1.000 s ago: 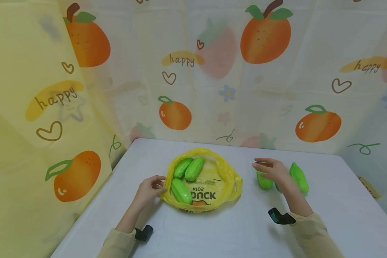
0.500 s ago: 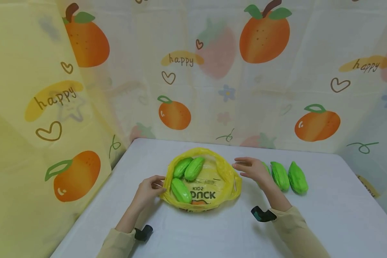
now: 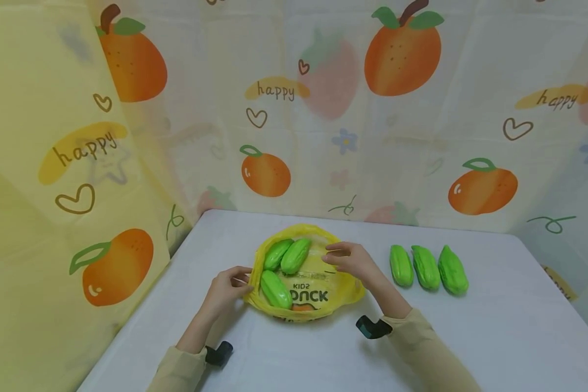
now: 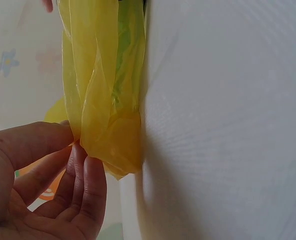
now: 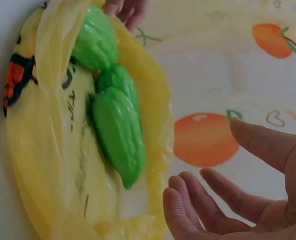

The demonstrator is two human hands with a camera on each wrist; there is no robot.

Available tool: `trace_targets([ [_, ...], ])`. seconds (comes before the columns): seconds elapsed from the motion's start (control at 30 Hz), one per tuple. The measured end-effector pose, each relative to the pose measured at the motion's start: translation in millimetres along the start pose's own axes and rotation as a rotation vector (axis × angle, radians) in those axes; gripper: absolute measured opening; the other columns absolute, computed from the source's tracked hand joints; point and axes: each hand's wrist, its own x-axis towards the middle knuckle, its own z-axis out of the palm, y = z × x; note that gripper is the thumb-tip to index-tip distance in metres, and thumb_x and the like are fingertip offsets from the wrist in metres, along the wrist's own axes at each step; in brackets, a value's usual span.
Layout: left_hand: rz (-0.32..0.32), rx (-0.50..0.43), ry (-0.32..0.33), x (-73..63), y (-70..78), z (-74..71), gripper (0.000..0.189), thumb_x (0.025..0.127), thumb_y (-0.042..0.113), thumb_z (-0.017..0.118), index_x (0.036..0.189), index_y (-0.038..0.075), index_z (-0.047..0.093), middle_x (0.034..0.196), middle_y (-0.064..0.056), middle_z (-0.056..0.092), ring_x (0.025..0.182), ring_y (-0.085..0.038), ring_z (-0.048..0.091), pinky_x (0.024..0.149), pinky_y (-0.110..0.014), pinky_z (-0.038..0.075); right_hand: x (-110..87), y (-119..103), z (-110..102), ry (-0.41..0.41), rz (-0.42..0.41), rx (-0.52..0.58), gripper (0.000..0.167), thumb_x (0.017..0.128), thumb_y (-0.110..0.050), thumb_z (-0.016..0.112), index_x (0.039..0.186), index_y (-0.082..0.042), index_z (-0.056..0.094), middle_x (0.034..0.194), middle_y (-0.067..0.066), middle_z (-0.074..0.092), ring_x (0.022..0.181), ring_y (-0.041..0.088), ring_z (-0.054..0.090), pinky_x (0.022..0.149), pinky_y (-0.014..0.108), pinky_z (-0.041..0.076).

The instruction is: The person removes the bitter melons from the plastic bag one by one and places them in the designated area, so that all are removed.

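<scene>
A yellow plastic bag [image 3: 318, 305] lies on the table with its mouth spread wide. Inside are three glossy, bumpy green vegetables resembling bitter melons [image 3: 296, 256], two side by side at the back left and one [image 3: 276, 289] nearer the front. My left hand [image 3: 227, 287] pinches the bag's left rim between thumb and fingers; the left wrist view has this hand [image 4: 53, 175] close up. Over the bag's right side hovers my right hand [image 3: 355, 264], holding nothing. In the right wrist view its fingers [image 5: 220, 200] are relaxed and the thumb stands apart.
Three more green bitter melons [image 3: 426, 268] lie in a row on the white tabletop [image 3: 500, 326], right of my right hand. Behind the table hangs a fruit-printed cloth [image 3: 318, 158], which also runs along the left side.
My right hand has moved left, from above the bitter melons on the table to above the bag's right side. All three of the row now show. My left hand stays on the rim.
</scene>
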Motion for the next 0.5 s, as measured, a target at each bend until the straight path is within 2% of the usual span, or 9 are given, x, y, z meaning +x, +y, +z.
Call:
trace_targets([
  [0.23,-0.002,-0.001,-0.002,0.7,0.3,0.1,0.037,0.077,0.005,0.074,0.114,0.008,0.067,0.094,-0.007,0.066,0.082,-0.016,0.064,0.068,-0.030,0.052,4.6,-2.6,28.4,-0.020,0.010,0.045,0.041,0.086,-0.022,0.069,0.122,-0.004,0.061,0.115,0.016,0.065,0.101,0.026,0.064,0.089,0.046,0.051],
  [0.5,-0.003,-0.002,0.000,2.1,-1.1,0.8,0.037,0.077,0.005,0.074,0.114,0.008,0.067,0.094,-0.006,0.066,0.082,-0.016,0.063,0.069,-0.030,0.052,9.4,-2.1,56.1,-0.089,0.001,0.040,0.049,0.083,-0.027,0.072,0.123,-0.001,0.060,0.117,0.013,0.064,0.103,0.024,0.063,0.088,0.045,0.052],
])
